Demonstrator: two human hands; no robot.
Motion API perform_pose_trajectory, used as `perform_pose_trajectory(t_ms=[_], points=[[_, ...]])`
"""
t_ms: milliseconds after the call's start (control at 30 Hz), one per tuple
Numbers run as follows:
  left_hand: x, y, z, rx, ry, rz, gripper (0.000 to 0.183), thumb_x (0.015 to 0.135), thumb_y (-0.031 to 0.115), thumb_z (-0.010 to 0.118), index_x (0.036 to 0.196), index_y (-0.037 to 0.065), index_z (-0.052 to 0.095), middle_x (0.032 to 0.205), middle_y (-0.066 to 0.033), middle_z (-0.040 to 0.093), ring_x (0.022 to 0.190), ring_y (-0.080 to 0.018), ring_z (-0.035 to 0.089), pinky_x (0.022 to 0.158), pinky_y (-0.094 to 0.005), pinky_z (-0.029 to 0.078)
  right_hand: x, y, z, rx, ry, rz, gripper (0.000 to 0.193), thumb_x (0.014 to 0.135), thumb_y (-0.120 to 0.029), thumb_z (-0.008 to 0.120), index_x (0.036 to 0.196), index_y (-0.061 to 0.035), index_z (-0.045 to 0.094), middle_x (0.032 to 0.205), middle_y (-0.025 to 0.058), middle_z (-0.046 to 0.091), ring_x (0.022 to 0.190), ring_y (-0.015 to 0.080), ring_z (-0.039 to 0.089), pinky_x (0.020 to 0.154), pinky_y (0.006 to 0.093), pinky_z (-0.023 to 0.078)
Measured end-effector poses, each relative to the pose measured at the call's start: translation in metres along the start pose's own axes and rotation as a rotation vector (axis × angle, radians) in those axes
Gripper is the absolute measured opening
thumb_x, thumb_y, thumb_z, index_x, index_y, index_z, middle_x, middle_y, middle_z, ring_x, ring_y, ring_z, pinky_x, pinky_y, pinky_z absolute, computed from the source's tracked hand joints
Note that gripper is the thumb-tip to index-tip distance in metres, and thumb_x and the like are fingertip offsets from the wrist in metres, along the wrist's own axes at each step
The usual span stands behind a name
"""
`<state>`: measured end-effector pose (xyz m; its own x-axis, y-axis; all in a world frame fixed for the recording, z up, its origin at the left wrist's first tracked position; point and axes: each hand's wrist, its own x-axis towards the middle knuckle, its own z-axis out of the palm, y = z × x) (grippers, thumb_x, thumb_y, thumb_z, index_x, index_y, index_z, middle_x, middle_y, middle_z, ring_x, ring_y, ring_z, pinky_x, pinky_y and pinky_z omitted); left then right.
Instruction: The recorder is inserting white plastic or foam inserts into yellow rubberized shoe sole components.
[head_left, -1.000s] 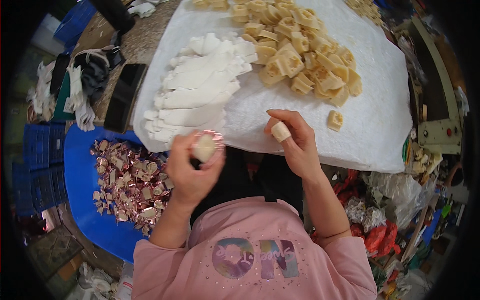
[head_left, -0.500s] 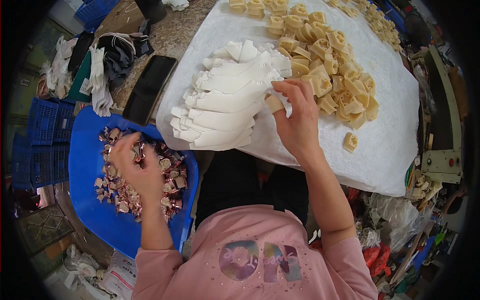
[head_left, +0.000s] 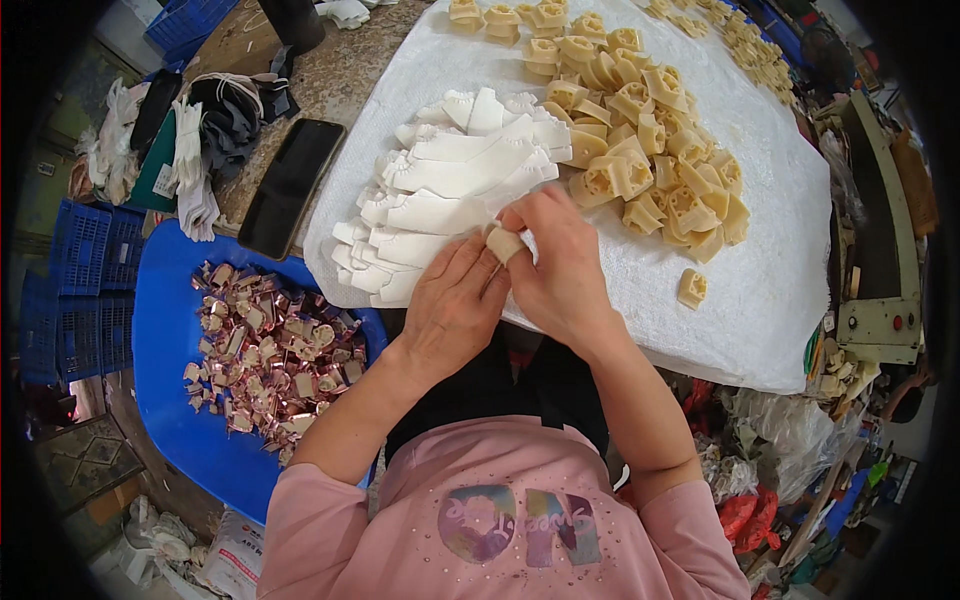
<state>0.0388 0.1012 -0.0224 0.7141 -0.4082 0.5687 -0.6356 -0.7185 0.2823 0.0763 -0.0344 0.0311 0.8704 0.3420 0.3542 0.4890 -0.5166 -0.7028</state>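
Observation:
White strip-like pieces with notched ends form an overlapping stack (head_left: 450,180) on the cloth-covered tabletop in front of me. At its near right end my two hands meet. My left hand (head_left: 450,310) lies there with fingers stretched out and side by side, their tips close to the right thumb. My right hand (head_left: 562,268) is closed, fingers curled toward the thumb, which wears a beige finger cover (head_left: 505,243). Whatever it grips is hidden. A heap of beige moulded pieces (head_left: 650,130) lies beyond the right hand. One beige piece (head_left: 692,288) sits apart, nearer me.
A blue bin (head_left: 165,400) at my left holds shiny pinkish-copper pieces (head_left: 265,350). A black phone (head_left: 290,188) rests on the table edge beside gloves (head_left: 188,160). White cloth (head_left: 770,200) covers the work surface. Plastic bags and scraps (head_left: 790,440) are at the lower right.
My left hand has come up and right from over the blue bin to the white stack. The right hand has moved nearer and left, closing its fingers beside the left.

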Motion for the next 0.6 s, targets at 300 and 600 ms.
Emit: perform_pose_trajectory(t_ms=[300,600], points=[[0.012,0.011,-0.030,-0.172,-0.165,-0.111,0.056,0.073,0.022,0.069,0.118,-0.004,0.048,0.120,-0.0212,0.051,0.115,-0.0359,0.047,0.099,-0.0455,0.035,-0.033,-0.029,-0.057,1.103,0.353,0.086,0.026,0.081,0.001,0.058,0.106,0.0016,0.051,0.100,0.0100,0.057,0.086,0.0168,0.059,0.075,0.0278,0.049],[0.020,0.061,-0.009,-1.594,-0.079,-0.817,0.044,0.098,0.028,0.041,0.125,-0.006,0.046,0.087,-0.0039,0.057,0.070,-0.0085,0.048,0.062,-0.0221,0.040,-0.098,0.022,-0.076,0.472,-0.023,0.208,0.022,0.080,-0.002,0.063,0.101,-0.0040,0.058,0.088,0.0088,0.059,0.089,0.0222,0.058,0.076,0.0312,0.045]])
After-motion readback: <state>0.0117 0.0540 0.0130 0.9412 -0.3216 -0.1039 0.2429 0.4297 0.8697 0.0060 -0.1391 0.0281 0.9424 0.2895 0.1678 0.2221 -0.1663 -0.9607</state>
